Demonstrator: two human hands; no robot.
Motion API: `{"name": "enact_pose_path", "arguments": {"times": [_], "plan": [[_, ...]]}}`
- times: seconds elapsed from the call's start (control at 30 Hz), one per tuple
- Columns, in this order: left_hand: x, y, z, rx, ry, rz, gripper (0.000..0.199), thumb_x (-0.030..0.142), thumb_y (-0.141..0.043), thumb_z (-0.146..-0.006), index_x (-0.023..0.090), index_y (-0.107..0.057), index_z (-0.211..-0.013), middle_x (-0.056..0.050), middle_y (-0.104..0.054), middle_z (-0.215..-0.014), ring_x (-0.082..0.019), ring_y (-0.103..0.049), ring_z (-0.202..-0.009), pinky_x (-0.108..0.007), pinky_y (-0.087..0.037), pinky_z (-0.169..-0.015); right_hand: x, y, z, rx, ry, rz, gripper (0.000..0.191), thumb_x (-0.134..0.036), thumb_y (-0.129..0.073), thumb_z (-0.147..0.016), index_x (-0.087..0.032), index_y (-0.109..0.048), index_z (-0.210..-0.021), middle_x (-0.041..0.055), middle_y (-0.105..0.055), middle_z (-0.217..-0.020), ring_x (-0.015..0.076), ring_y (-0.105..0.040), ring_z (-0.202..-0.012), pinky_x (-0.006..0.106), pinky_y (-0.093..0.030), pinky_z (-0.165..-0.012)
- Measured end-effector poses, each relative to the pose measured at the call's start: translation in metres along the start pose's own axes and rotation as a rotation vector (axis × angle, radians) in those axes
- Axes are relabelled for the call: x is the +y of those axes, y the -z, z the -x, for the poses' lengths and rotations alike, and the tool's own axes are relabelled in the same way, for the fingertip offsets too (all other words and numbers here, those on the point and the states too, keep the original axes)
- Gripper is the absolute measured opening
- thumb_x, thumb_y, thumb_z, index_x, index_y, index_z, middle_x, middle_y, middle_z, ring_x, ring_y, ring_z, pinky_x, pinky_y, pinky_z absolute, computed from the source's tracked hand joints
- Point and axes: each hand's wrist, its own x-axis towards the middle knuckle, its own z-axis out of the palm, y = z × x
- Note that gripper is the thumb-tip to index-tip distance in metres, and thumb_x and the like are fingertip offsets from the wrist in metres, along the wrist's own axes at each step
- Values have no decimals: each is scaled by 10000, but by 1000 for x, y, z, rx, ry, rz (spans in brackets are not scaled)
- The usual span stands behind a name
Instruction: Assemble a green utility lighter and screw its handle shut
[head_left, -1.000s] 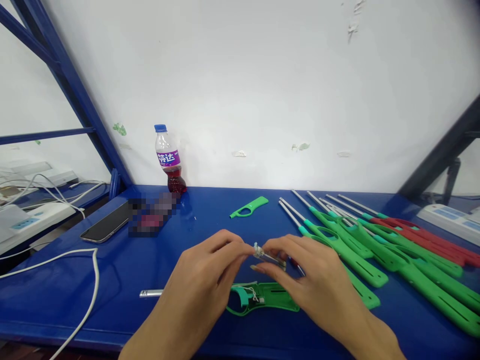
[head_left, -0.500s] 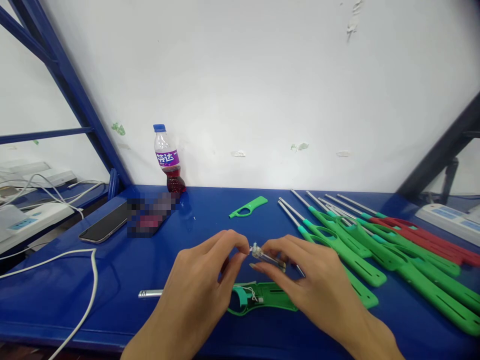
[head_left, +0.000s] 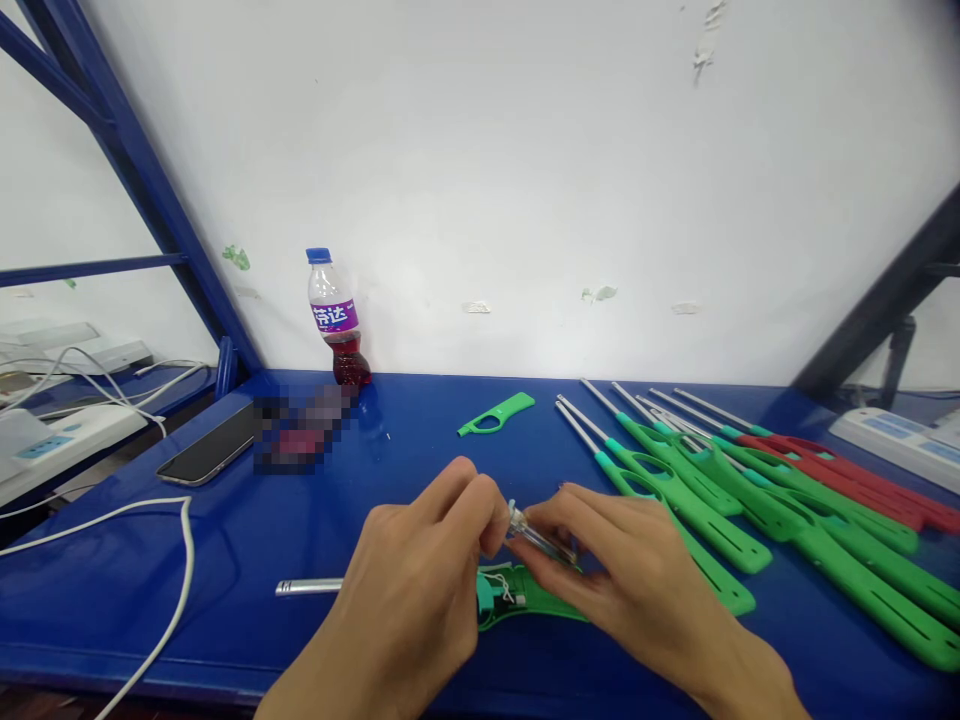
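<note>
Between the finger and thumb of my right hand [head_left: 600, 575] is a small clear lighter fuel tank [head_left: 546, 540], tilted, its valve end towards the left. My left hand [head_left: 427, 590] is closed at that valve end; its fingertips are curled away, so the exact grip is hidden. Below both hands lies an opened gas lighter [head_left: 536, 592], a green half shell with a teal trigger, thin pale wires and a metal tube [head_left: 307, 587] pointing left. My hands cover parts of it. Farther back lies a loose green half shell [head_left: 499, 414].
Several green lighters [head_left: 675, 490] and red lighters [head_left: 840, 470] lie on the right of the blue table [head_left: 225, 600]. At left are a phone [head_left: 210, 445], a white cable [head_left: 187, 560] and a drink bottle [head_left: 335, 320]. A white power strip [head_left: 900, 440] sits far right.
My left hand has curled further and rolled over the valve end, hiding its fingertips. The fuel tank has dipped slightly lower in my right hand.
</note>
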Motion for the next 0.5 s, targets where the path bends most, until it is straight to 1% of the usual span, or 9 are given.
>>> {"name": "enact_pose_path", "arguments": {"times": [0.1,0.2,0.37,0.47,0.5], "plan": [[4,1,-1,13,-34,-32,345,-50,-402,-823,282,-316,-864,49,-516,-785,-135,-542,-569,-264,-401,-523,1,-1,1,-5,-10,-55,153,-229,-691,-1089,-205,-665,-939,-66,-634,-759,88,-536,-596,269,-403,-564],[8,1,-1,53,-76,-51,394,-85,-383,-787,283,-266,-868,60,-450,-772,-124,-544,-579,-260,-363,-522,1,-1,1,8,-11,-137,146,-223,-700,-1079,-199,-682,-936,-68,-653,-752,78,-549,-593,257,-407,-560],[13,-1,1,98,-126,-88,382,-76,-382,-834,281,-249,-864,71,-372,-763,-121,-374,-520,-291,-261,-491,-1,0,0,42,28,-156,177,-186,-700,-1047,-196,-655,-875,-75,-613,-698,73,-502,-561,259,-378,-531],[13,-3,3,117,-131,-107,361,-67,-389,-860,278,-281,-856,72,-365,-759,-124,-338,-510,-301,-247,-483,-3,0,0,56,24,-158,242,-179,-690,-1040,-209,-603,-816,-86,-560,-676,66,-468,-547,250,-368,-524],[12,-4,4,126,-132,-103,352,-64,-393,-879,275,-300,-852,72,-374,-759,-120,-355,-512,-294,-258,-485,-4,1,0,59,18,-159,257,-177,-691,-1035,-214,-584,-804,-91,-552,-674,62,-465,-543,244,-365,-520]]}}
